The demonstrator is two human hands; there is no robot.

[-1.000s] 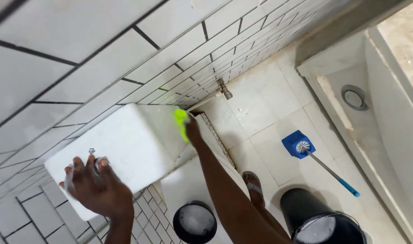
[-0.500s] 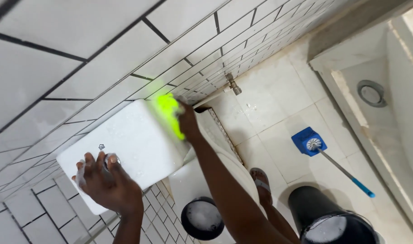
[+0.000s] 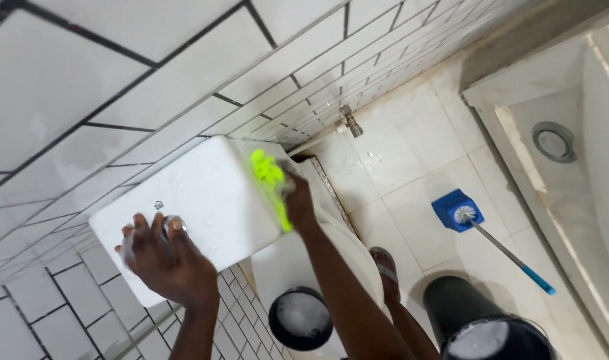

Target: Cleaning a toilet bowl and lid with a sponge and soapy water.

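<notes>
A white toilet tank (image 3: 204,200) stands against the tiled wall, its lid wet and soapy. My left hand (image 3: 164,257) rests flat on the lid's near end, over the chrome flush button. My right hand (image 3: 298,197) presses a bright yellow-green sponge (image 3: 272,183) against the tank's far edge and side. The closed white toilet lid (image 3: 291,260) lies below the tank, partly hidden by my right arm.
A small black bowl of suds (image 3: 300,319) sits on the toilet lid. A black bucket with foamy water (image 3: 481,327) stands on the floor by my sandalled foot (image 3: 383,270). A blue toilet brush (image 3: 481,230) lies on the floor tiles. A shower tray with a drain (image 3: 554,142) is at right.
My right hand slid the sponge from the tank lid's top far corner down along its far edge. My left hand stayed on the lid.
</notes>
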